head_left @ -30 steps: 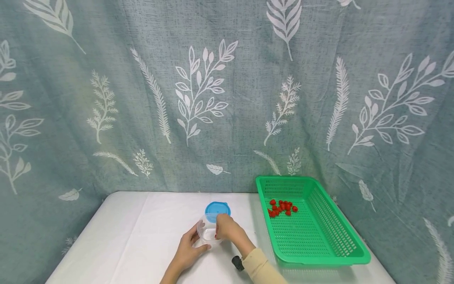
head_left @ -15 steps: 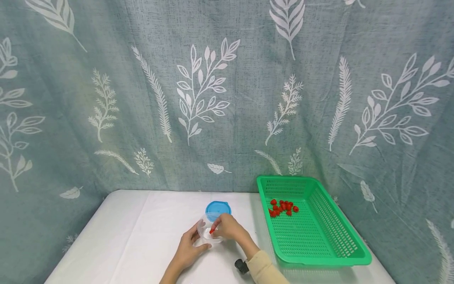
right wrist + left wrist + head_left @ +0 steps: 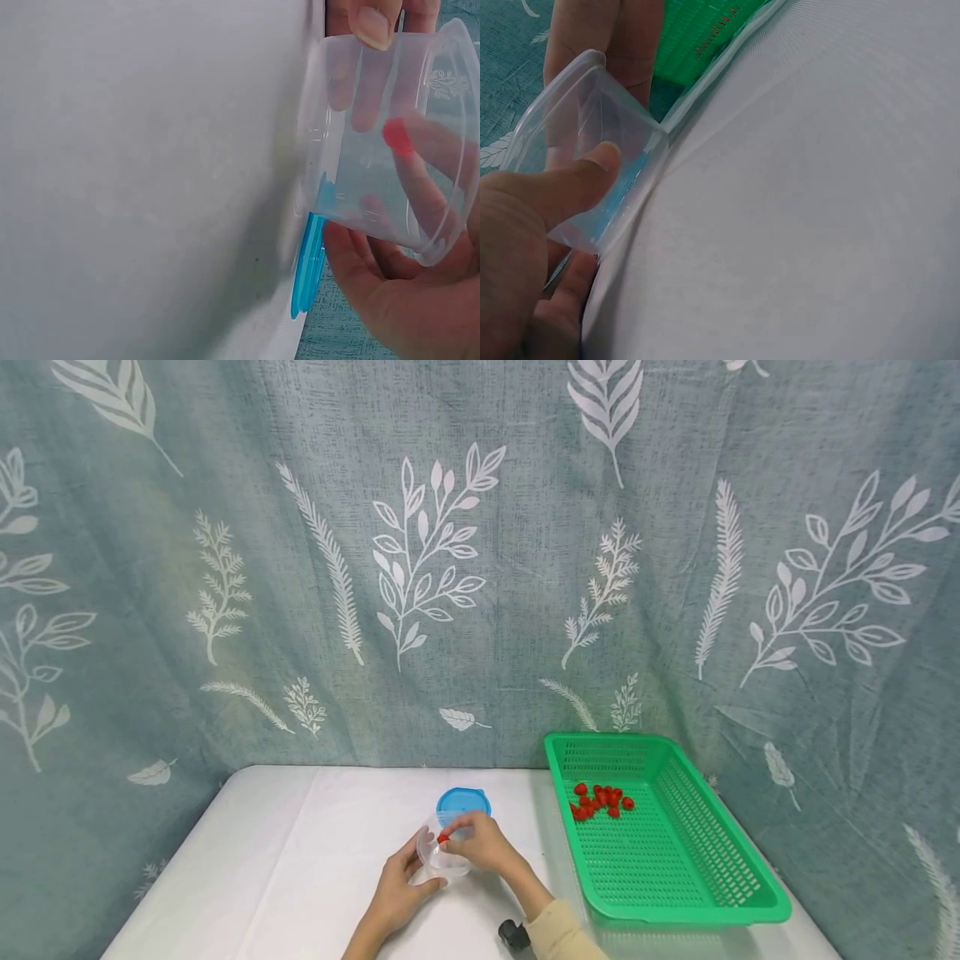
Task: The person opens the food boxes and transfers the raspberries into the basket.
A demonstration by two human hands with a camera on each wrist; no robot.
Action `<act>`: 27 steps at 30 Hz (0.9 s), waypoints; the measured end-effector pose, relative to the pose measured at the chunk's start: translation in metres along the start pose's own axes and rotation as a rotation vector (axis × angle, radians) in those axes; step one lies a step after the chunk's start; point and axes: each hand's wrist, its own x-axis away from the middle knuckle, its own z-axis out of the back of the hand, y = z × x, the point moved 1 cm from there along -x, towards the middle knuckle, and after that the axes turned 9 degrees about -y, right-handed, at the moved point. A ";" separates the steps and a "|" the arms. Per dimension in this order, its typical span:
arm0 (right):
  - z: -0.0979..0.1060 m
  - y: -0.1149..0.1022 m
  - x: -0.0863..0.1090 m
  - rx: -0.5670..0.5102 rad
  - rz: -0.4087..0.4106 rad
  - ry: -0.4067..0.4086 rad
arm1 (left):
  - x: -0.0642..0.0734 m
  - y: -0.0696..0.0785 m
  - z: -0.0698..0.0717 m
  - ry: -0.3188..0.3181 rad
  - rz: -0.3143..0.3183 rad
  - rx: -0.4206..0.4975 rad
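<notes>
A clear plastic tub (image 3: 435, 864) stands on the white table, its blue lid (image 3: 463, 799) lying just behind it. My left hand (image 3: 396, 889) grips the tub from the left, and in the left wrist view its thumb (image 3: 585, 184) presses on the wall. My right hand (image 3: 483, 843) reaches into the opening from the right. Thumb and finger pinch a small red piece (image 3: 442, 838), berry-like in look. Through the clear wall in the right wrist view, the red piece (image 3: 397, 136) shows at the fingertips, above the tub's floor.
A green perforated basket (image 3: 675, 906) stands on the right of the table, with several red berry-like pieces (image 3: 600, 799) gathered near its left back corner. The white tablecloth (image 3: 300, 860) spreads to the left. A patterned curtain (image 3: 495, 568) hangs behind.
My right hand's fingers have turned and lifted slightly within the tub, bringing the red piece up and a little left. My left hand keeps its hold on the tub.
</notes>
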 end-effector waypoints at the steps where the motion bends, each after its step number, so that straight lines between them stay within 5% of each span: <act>1: 0.000 0.001 0.000 -0.007 0.017 0.013 | 0.000 0.000 0.000 0.000 -0.001 -0.002; 14: 0.004 -0.001 -0.001 -0.095 0.136 0.230 | 0.000 0.001 -0.001 0.009 0.004 0.014; 27: 0.023 -0.032 0.013 -0.246 0.182 0.280 | 0.000 0.002 -0.003 0.047 -0.016 0.061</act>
